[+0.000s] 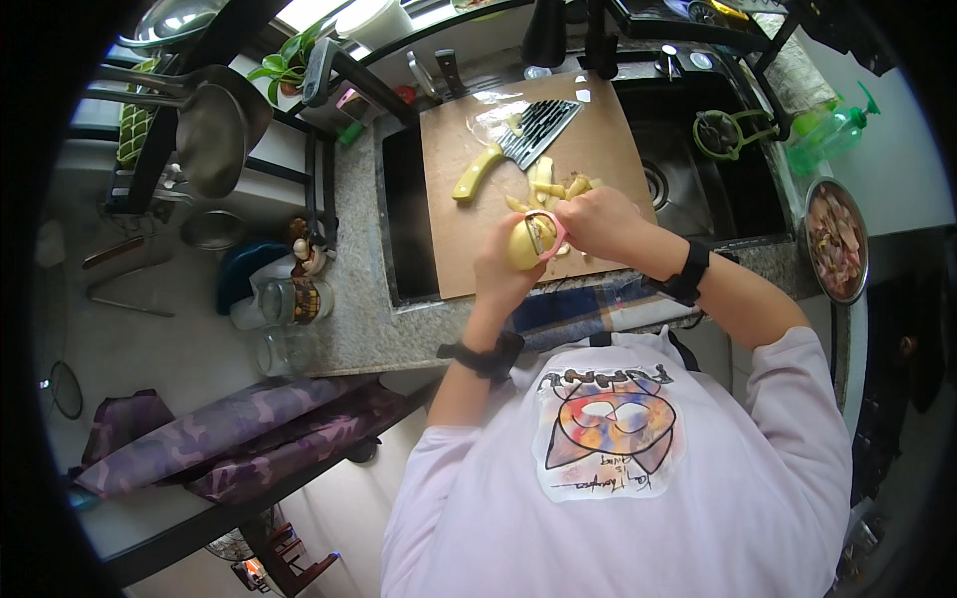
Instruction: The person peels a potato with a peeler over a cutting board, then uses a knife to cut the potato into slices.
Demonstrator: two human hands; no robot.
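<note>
A pale yellow peeled potato (521, 249) rests in my left hand (496, 261), over the near part of a wooden cutting board (456, 247). My right hand (602, 224) grips a pink-handled peeler (555, 238), its blade against the potato. Strips of peel (543, 179) lie in a loose pile just beyond my hands. Farther back on the board is a cleaver (540, 131) with a yellow handle, its wet blade angled to the upper right. A small yellowish scrap (515, 124) is by the blade.
The board spans a dark sink (691, 194). A metal bowl of raw meat pieces (836, 243) stands at the right, near a green pump bottle (830, 138). Glass jars (297, 300) stand at the left. Ladles (213, 138) hang at upper left; a folded cloth (561, 308) lies along the counter's front edge.
</note>
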